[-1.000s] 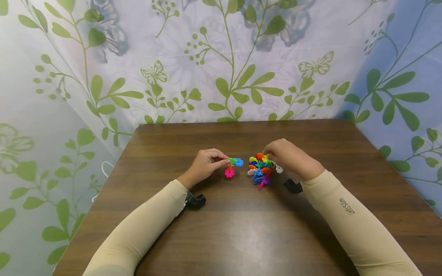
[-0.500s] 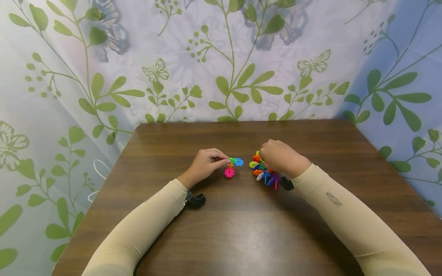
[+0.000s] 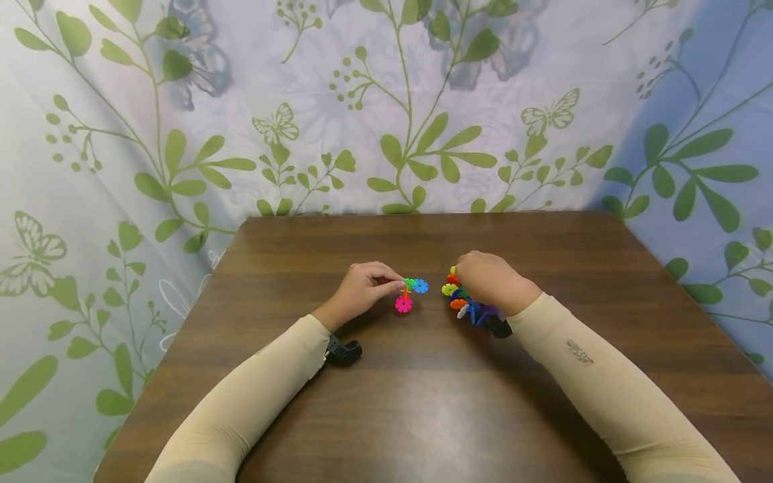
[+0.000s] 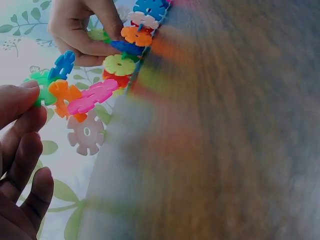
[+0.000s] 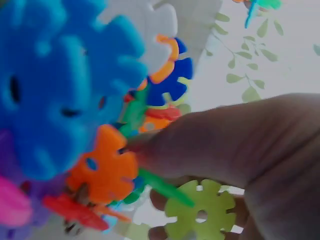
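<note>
My left hand (image 3: 365, 287) pinches a small joined cluster (image 3: 411, 292) of green, blue, orange and pink snowflake discs, held just above the brown table (image 3: 423, 402). In the left wrist view, its fingertips (image 4: 22, 100) grip the green disc (image 4: 39, 91), with the pink disc (image 4: 92, 97) sticking out to the right. To the right, my right hand (image 3: 488, 282) curls over a pile of coloured discs (image 3: 460, 302) and grips pieces in it. The right wrist view shows a large blue disc (image 5: 65, 85), an orange disc (image 5: 102, 170) and a yellow-green disc (image 5: 200, 210) under the fingers (image 5: 225, 145).
A loose white disc (image 4: 86, 132) shows below the held cluster in the left wrist view. Black wrist cameras (image 3: 344, 351) (image 3: 498, 327) sit under both sleeves. A leaf-and-butterfly patterned cloth (image 3: 386, 100) hangs behind and beside the table.
My right hand has slid left and slightly nearer over the pile, covering more of it and the white disc beside it. The left hand and its cluster have stayed put.
</note>
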Demonstrator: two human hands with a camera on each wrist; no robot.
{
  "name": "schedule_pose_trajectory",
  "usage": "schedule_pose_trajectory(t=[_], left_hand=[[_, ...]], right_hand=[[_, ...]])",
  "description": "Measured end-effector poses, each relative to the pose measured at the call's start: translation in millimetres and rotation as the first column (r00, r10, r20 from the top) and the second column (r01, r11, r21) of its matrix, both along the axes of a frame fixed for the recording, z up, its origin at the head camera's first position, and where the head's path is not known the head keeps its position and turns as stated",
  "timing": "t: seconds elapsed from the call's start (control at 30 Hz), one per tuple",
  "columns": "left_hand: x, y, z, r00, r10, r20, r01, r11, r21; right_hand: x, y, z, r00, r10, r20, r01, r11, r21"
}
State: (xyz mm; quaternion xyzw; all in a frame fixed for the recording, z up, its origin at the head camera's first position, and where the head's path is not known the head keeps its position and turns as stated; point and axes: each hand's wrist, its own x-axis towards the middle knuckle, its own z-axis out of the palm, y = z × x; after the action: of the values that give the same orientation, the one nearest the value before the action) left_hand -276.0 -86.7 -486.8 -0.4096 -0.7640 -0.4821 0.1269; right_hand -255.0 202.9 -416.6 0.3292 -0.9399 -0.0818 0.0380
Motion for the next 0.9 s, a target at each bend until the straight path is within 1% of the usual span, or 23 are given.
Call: schedule_pose_trajectory(t=[0.07,0.13,0.17,0.23,0.37,0.5,0.57,0.63,0.7,0.73,0.8,0.87,0.9], left_hand=[[0.6,-0.4,-0.1,1.0,0.003,0.005,-0.003,1.0,-0.002],[0.4,-0.7,-1.3,1.0,0.006,0.009,-0.006,1.0,0.002],[0.1,-0.9,-1.8,1.0,0.008,0.011,-0.008,1.0,0.003],[-0.7,-1.0,-2.6,1.0,0.01,0.017,-0.01,1.0,0.009],[-2.2,-0.4,-2.7,0.999,0.028,0.017,-0.028,1.0,0.012],[-1.3,1.0,-2.5,0.999,0.047,0.023,-0.047,0.999,-0.011],[-0.4,1.8,-2.6,0.998,0.05,0.028,-0.05,0.999,-0.022],[0.2,2.5,-2.6,0.998,0.055,0.027,-0.054,0.998,-0.028],[0.7,2.8,-2.6,0.998,0.06,0.022,-0.059,0.998,-0.027],[0.9,2.9,-2.5,0.998,0.063,0.019,-0.063,0.998,-0.025],[1.3,2.8,-2.6,0.997,0.07,0.019,-0.07,0.997,-0.019],[1.8,2.2,-2.9,0.997,0.077,0.021,-0.077,0.997,-0.012],[2.3,2.0,-2.8,0.996,0.08,0.025,-0.08,0.997,-0.01]], right_hand=[[0.2,3.7,-0.1,1.0,0.021,0.016,-0.02,0.997,-0.077],[-0.9,8.7,-2.9,0.998,0.046,0.031,-0.04,0.983,-0.181],[-1.8,11.6,-4.8,0.997,0.061,0.041,-0.05,0.969,-0.242],[-2.8,15.7,-8.1,0.994,0.085,0.062,-0.057,0.931,-0.361],[-6.0,20.4,-18.7,0.993,0.11,0.046,-0.071,0.855,-0.514],[-9.4,20.4,-29.7,0.993,0.116,0.003,-0.09,0.783,-0.616],[-10.0,19.6,-33.5,0.994,0.113,-0.001,-0.085,0.746,-0.66],[-9.7,18.6,-36.1,0.993,0.116,0.013,-0.073,0.705,-0.705],[-8.3,17.3,-37.7,0.991,0.13,0.044,-0.053,0.66,-0.75],[-7.9,16.8,-38.6,0.989,0.133,0.06,-0.04,0.642,-0.766],[-7.2,15.9,-40.6,0.986,0.137,0.092,-0.011,0.611,-0.792],[-6.6,14.9,-42.3,0.983,0.137,0.119,0.016,0.59,-0.807],[-6.9,14.4,-43.5,0.983,0.131,0.129,0.028,0.585,-0.811]])
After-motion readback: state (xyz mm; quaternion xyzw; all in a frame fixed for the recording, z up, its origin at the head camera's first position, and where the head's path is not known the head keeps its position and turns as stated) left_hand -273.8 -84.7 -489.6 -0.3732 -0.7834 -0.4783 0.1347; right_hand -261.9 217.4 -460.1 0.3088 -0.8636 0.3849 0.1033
